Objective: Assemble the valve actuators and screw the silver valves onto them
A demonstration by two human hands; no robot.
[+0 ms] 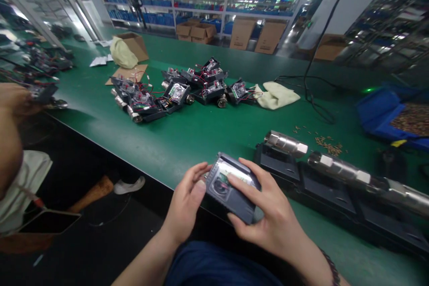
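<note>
Head view: your right hand pinches one dark-grey rectangular windowed case; your left hand meets its edge, grip hard to tell; at least three silver cylindrical metal fittings sit rightward.

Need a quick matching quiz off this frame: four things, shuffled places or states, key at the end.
1. Unit
2. Bin on the bench
3. Bracelet
4. Loose bits

A. Around the right wrist
B. Scattered on the green benchtop
C. Gripped in the right hand
D. Blue, at the picture's right edge

Pairs: 1-C, 2-D, 3-A, 4-B
</note>
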